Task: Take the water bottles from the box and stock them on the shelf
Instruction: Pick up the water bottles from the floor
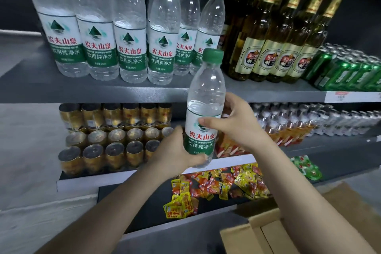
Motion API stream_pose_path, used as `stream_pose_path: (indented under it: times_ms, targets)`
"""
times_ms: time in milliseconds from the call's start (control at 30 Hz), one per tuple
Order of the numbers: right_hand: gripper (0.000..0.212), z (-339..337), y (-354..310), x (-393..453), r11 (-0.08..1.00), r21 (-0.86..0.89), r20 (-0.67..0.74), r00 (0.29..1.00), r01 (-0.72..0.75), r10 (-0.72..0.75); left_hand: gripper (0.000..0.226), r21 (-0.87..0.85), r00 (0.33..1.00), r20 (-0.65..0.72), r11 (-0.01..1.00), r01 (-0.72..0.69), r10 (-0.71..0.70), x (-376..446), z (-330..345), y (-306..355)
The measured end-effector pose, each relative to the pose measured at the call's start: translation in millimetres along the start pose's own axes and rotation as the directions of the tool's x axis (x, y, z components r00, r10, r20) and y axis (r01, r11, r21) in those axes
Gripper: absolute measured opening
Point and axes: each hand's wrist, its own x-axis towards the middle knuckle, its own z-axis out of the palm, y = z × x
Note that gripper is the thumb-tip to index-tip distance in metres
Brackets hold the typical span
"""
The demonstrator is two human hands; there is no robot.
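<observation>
The shelf [144, 93] already carries a row of water bottles [132, 33] crowded against tall beer bottles [274, 33], leaving only a narrow front gap between them. The box [288, 225] sits open at lower right.

The bottle in hand [203, 113] is upright in the air below the shelf edge, just in front of that gap. The left hand [175, 150] wraps its base; the right hand [228, 121] wraps the label, so both grips are closed on it.

Likely trouble: pushing in at a tilt could knock a neighbouring bottle over, or clip the shelf edge on the way up.
</observation>
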Motion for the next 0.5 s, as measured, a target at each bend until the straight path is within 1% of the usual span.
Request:
stream_pose_path:
  times_ms: [100,167,267,333,433,500]
  targets:
    - [0.049,-14,-3,18,0.999,0.014,-0.015,0.999,0.031,-0.031,0.061,0.007,0.998,-0.045,0.999,-0.041,0.041,13,-2,9]
    - [0.044,-24,-7,29,0.997,0.041,-0.013,0.998,0.059,-0.059,0.062,0.024,0.995,-0.076,0.998,-0.061,0.062,21,-5,14]
    - [0.041,-36,-14,46,0.994,0.059,0.006,0.996,0.091,-0.091,0.052,0.090,0.990,-0.089,0.991,-0.098,0.106,31,-12,24]
    - [0.044,-41,-16,56,0.993,0.035,0.013,0.993,0.117,-0.118,0.048,0.198,0.985,-0.088,0.972,-0.129,0.149,37,-17,28]
    - [0.045,-47,-19,69,0.990,0.050,0.015,0.991,0.134,-0.135,0.046,0.425,0.973,-0.097,0.893,-0.150,0.210,42,-27,30]
    - [0.044,-49,-22,76,0.987,0.071,0.018,0.989,0.147,-0.149,0.042,0.487,0.965,-0.138,0.864,-0.129,0.222,44,-35,32]
